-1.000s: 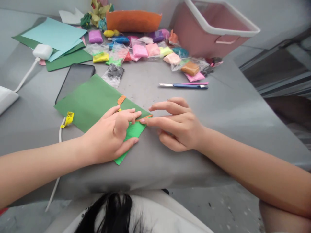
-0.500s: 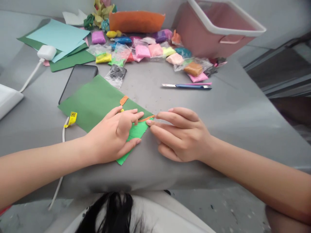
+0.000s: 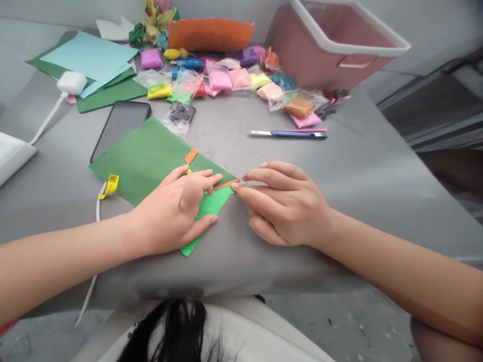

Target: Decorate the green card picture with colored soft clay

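Note:
A dark green sheet (image 3: 136,156) lies on the table, with a bright green sheet-like piece (image 3: 213,203) overlapping its near right corner. Spread over both, my left hand (image 3: 181,211) is open and rests flat, hiding part of them. A thin orange strip (image 3: 227,184) runs along the bright green piece's upper edge. A small orange piece (image 3: 191,156) sits on the dark sheet, with a yellow bit (image 3: 189,172) by my left fingertips. My right hand (image 3: 287,203) has its fingers apart, one tip touching the bright green corner at the strip's right end.
A craft knife (image 3: 290,134) lies behind my right hand. Farther back are several bagged coloured clay packets (image 3: 221,80), an orange curved piece (image 3: 211,34) and a pink bin (image 3: 313,60). To the left are a phone (image 3: 123,125), a white charger (image 3: 71,83) and paper sheets (image 3: 86,55).
My right hand has shifted slightly up and right, its fingertip now at the outer corner of the bright green piece. My left hand stays in place.

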Available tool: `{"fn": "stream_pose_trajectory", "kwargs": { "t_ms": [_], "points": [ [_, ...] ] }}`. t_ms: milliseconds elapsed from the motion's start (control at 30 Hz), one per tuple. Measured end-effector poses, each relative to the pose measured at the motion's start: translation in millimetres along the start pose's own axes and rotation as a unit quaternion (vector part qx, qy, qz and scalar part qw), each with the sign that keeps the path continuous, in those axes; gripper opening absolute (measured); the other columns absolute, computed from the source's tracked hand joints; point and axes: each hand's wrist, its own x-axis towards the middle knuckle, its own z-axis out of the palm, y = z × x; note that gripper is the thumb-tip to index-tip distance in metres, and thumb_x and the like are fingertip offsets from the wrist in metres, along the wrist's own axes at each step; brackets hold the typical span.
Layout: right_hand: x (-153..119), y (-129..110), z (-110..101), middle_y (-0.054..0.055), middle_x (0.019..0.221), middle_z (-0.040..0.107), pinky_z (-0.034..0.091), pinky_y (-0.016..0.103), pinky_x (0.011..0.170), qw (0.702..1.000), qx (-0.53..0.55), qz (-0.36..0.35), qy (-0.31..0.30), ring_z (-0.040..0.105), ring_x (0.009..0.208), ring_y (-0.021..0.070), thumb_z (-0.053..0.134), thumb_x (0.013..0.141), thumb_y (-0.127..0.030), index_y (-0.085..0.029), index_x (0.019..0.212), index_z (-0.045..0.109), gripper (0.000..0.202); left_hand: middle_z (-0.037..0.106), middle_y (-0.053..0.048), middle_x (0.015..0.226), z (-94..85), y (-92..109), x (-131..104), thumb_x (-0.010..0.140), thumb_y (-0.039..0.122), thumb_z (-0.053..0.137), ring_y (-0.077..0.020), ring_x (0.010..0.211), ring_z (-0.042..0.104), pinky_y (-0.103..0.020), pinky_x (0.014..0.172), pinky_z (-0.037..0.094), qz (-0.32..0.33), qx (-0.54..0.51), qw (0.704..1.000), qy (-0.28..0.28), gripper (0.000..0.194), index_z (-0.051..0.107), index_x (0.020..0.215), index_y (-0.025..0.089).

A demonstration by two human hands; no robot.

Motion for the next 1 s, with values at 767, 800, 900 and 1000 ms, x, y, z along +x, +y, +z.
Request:
{"fn": "stream_pose_trajectory", "kwargs": {
  "t_ms": [767,800,900,1000],
  "points": [
    [-2.5,17.4,-2.3,0.003,0.093,0.076,0.057,0.040,0.082,0.923,0.241,0.287,0.083,0.071,0.089,0.0222,0.049,0.089,-0.013,-0.026,0.098,0.070,0.026,0.052,-0.027,0.150,-1.1,-1.3,0.5,0.097,0.033,0.053,-0.0416,0.145,0.044,-0.071,0.115,0.034,-0.033,0.005,0.999,-0.016,0.033,0.036,0.121,0.017],
    [-2.2,18.5,-1.9,0.003,0.094,0.077,0.058,0.040,0.082,0.917,0.255,0.294,0.088,0.071,0.090,0.0223,0.050,0.089,-0.013,-0.026,0.100,0.070,0.026,0.052,-0.027,0.150,-1.4,-1.5,0.6,0.097,0.033,0.053,-0.0421,0.146,0.043,-0.071,0.115,0.034,-0.035,0.008,0.999,-0.015,0.035,0.035,0.121,0.017],
    [-1.8,20.1,-0.6,0.004,0.097,0.077,0.059,0.041,0.086,0.934,0.244,0.257,0.047,0.071,0.096,0.0235,0.054,0.085,-0.012,-0.027,0.106,0.070,0.030,0.050,-0.028,0.151,-3.6,-1.8,1.5,0.096,0.036,0.054,-0.0423,0.147,0.042,-0.071,0.116,0.033,-0.042,0.009,0.999,-0.020,0.039,0.034,0.124,0.017],
    [-1.3,20.0,-0.3,0.004,0.097,0.077,0.060,0.042,0.089,0.952,0.216,0.216,0.020,0.071,0.099,0.0245,0.053,0.084,-0.012,-0.026,0.109,0.071,0.034,0.048,-0.027,0.153,-6.7,-2.7,2.6,0.097,0.037,0.052,-0.0416,0.148,0.040,-0.070,0.117,0.032,-0.050,0.010,0.998,-0.035,0.040,0.034,0.126,0.017]
  ]
}}
